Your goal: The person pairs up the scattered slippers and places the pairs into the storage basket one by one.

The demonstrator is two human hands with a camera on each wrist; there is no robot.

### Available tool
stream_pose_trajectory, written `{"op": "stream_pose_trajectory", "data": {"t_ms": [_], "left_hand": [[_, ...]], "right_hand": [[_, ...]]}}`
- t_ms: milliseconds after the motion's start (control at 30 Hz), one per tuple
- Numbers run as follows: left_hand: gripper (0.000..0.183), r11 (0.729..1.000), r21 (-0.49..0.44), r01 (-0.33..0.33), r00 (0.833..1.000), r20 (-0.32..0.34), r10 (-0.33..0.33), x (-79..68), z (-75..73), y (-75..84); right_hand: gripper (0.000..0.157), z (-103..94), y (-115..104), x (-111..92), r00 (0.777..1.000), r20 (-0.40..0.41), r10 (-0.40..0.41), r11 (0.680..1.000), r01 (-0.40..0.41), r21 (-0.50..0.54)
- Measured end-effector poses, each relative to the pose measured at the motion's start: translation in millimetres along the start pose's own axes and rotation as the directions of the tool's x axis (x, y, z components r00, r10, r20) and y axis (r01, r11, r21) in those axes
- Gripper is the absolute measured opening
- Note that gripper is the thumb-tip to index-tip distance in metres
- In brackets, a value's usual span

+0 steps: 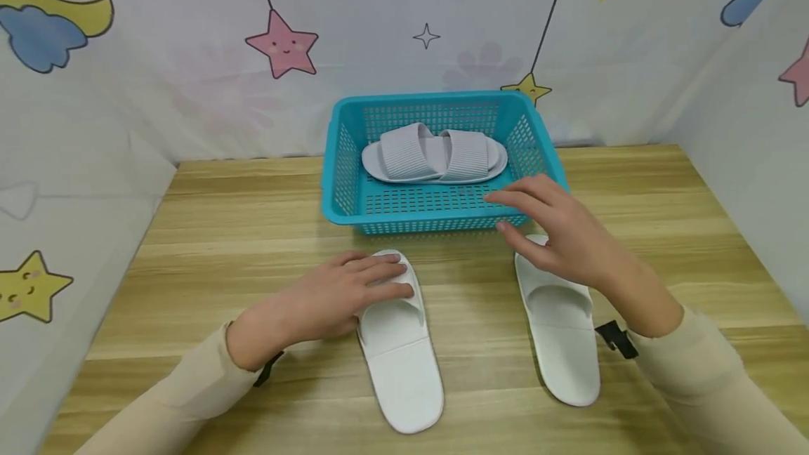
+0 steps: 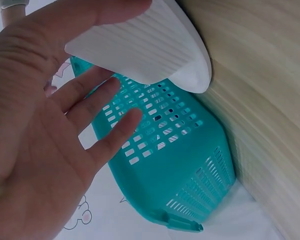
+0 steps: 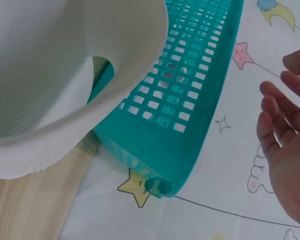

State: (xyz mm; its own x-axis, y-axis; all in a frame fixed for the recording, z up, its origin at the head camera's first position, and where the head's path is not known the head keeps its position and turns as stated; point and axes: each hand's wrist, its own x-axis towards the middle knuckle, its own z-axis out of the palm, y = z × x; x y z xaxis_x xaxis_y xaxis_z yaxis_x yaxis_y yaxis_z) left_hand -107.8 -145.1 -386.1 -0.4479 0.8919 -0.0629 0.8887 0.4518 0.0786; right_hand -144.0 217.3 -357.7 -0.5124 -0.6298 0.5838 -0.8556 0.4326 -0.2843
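Note:
A white slipper (image 1: 404, 385) lies on the table with its toe towards the basket. My left hand (image 1: 338, 293) is over its strap, fingers extended across the toe end. In the left wrist view, that hand's thumb overlaps the ribbed strap (image 2: 135, 47) and its other fingers spread apart. To the right lies a matching white slipper (image 1: 564, 353). My right hand (image 1: 562, 237) hovers over its toe end with relaxed, spread fingers and nothing between them, partly hiding the strap. In the right wrist view this hand (image 3: 295, 135) appears apart from the slipper (image 3: 140, 82).
Behind the hands stands a turquoise perforated basket (image 1: 411, 220), its near right corner close to the right fingertips. Inside, a pair of white slippers (image 1: 404, 153) lies along its length. A patterned cloth (image 1: 379, 20) hangs behind the wooden table (image 1: 253, 216).

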Motion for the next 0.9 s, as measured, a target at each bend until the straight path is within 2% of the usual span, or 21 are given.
{"op": "stream_pose_trajectory", "data": {"t_ms": [167,267,367,667,900], "left_hand": [[0.081,0.999,-0.031,0.010,1.000,0.004,-0.010,-3.3,-2.2,-0.3],[0.082,0.999,-0.038,0.009,1.000,-0.007,-0.009,-5.3,-2.5,-0.7],[0.083,0.999,-0.047,0.008,1.000,-0.019,-0.009,-6.9,-3.0,-0.9],[0.084,0.997,-0.078,0.011,0.999,-0.039,-0.014,-9.3,-0.6,-1.4],[0.085,0.991,-0.133,0.033,0.998,-0.057,-0.041,-11.9,-1.0,-2.0]], "right_hand": [[0.023,-3.0,-3.2,-5.5,0.995,0.083,0.057,0.992,-0.066,0.109],[0.034,-6.1,-2.8,-9.4,0.980,0.173,0.101,0.981,-0.127,0.149],[0.037,-8.4,-0.4,-13.0,0.959,0.249,0.134,0.973,-0.175,0.149],[0.041,-10.6,5.8,-19.7,0.921,0.339,0.193,0.966,-0.239,0.099],[0.056,-17.7,4.1,-23.7,0.867,0.430,0.253,0.946,-0.314,0.076]]}}
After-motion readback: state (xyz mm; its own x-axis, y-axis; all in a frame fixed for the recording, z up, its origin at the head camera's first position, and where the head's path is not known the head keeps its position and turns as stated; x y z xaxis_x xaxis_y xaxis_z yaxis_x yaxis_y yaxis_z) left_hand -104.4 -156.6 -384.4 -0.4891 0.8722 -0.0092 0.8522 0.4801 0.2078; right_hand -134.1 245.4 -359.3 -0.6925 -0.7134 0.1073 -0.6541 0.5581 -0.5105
